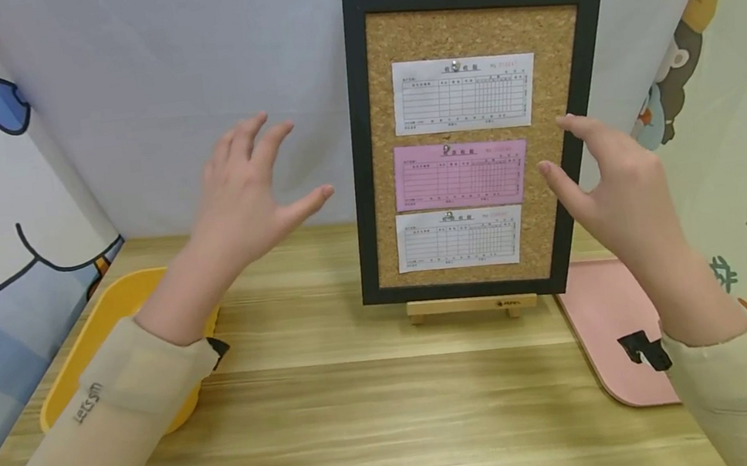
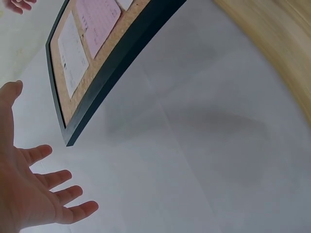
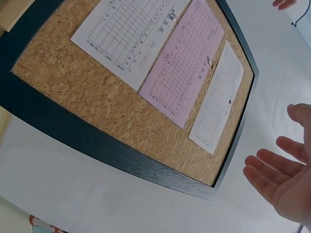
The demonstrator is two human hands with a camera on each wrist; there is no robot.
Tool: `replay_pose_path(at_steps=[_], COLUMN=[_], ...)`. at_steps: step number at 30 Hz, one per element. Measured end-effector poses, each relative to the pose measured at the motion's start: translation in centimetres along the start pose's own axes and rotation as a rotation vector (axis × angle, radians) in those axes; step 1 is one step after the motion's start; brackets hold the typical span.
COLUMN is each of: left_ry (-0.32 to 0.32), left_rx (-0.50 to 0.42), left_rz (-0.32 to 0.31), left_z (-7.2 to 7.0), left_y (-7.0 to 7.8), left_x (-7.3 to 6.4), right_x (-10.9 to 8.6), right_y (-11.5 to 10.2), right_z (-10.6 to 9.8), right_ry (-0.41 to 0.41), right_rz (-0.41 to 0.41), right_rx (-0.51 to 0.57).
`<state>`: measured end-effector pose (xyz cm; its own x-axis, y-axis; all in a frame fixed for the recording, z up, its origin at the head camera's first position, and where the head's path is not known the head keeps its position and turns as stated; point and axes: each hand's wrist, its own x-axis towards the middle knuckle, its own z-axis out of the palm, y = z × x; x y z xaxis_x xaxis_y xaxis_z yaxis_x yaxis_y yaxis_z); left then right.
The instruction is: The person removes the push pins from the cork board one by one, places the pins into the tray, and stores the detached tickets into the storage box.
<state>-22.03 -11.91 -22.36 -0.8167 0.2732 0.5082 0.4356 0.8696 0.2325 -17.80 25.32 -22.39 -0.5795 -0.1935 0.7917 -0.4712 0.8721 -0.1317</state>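
A black-framed cork board [image 1: 460, 28] stands on a small wooden easel [image 1: 472, 305]. Pinned to it one above another are a white receipt slip [image 1: 464, 93], a pink receipt slip [image 1: 460, 176] and a lower white slip [image 1: 460, 239], each with a clear-looking push pin at its top. My left hand [image 1: 245, 186] hovers left of the board, fingers spread, holding nothing. On the other side, my right hand [image 1: 626, 179] is raised at the right frame edge, thumb and fingers apart, with nothing in it. Both palms show in the wrist views, beside the board.
A yellow tray [image 1: 69, 379] lies on the wooden table [image 1: 396, 417] under my left forearm. At right, a pink tray [image 1: 614, 312] is partly covered by my right arm. White cloth [image 1: 185, 69] hangs behind, with printed cartoon fabric at both sides.
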Motion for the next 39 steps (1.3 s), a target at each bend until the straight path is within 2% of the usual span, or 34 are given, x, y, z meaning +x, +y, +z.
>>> replay_pose_path(at_steps=[10, 20, 24, 32, 39], left_ry=[0.008, -0.064, -0.084, -0.146, -0.151], left_rx=[-0.130, -0.217, -0.259, -0.375, -0.381], left_rz=[-0.023, -0.099, -0.128, -0.233, -0.287], left_z=[1.1, 2.9, 3.6, 4.6, 5.2], left_y=[1.7, 3.7, 4.3, 5.2, 6.0], left_x=[2.8, 5.3, 6.2, 7.9, 9.4], right_x=[3.3, 6.1, 7.0, 8.9, 10.4], right_y=[-0.7, -0.6, -0.3, 0.5, 0.9], right_z=[1.1, 2.7, 3.4, 5.0, 6.9], right_ry=[0.022, 0.026, 0.015, -0.004, -0.023], right_rz=[-0.024, -0.028, -0.012, 0.042, 0.114], right_rx=[0.036, 0.057, 0.066, 0.116, 0.138])
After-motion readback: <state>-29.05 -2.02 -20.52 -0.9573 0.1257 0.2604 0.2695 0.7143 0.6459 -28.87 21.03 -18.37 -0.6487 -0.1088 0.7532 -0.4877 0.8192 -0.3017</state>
